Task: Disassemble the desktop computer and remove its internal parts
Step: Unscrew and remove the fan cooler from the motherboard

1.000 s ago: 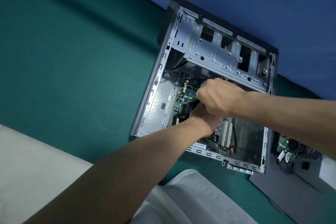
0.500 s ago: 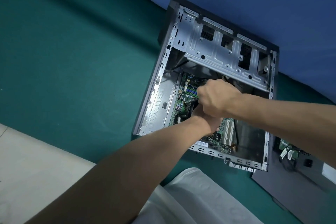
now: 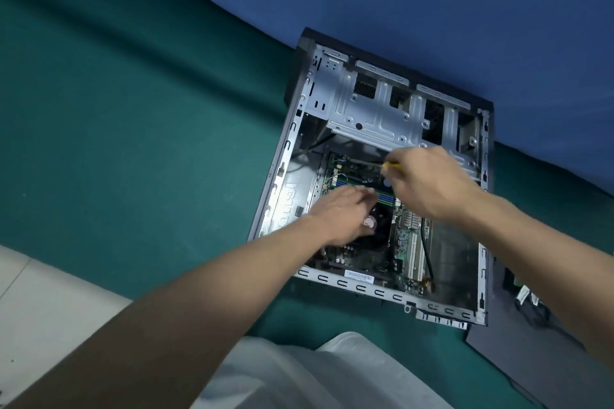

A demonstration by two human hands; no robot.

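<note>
The open computer case (image 3: 288,199) is lying on its side on the green mat (image 3: 133,143), with its green board (image 3: 406,242) showing inside. The left hand (image 3: 342,212) is reaching in with its fingers stretched out flat over the board, by the blue slots (image 3: 387,198). The right hand (image 3: 428,183) is curling tight around a small yellow tool (image 3: 394,167) just below the silver metal cage (image 3: 375,109), very close to the left hand.

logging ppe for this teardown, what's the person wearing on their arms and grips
Nothing: the left grip and right grip are ungloved, and both forearms are bare, with no sleeve, watch or band in view. A white garment shows at the lower edge.
</note>
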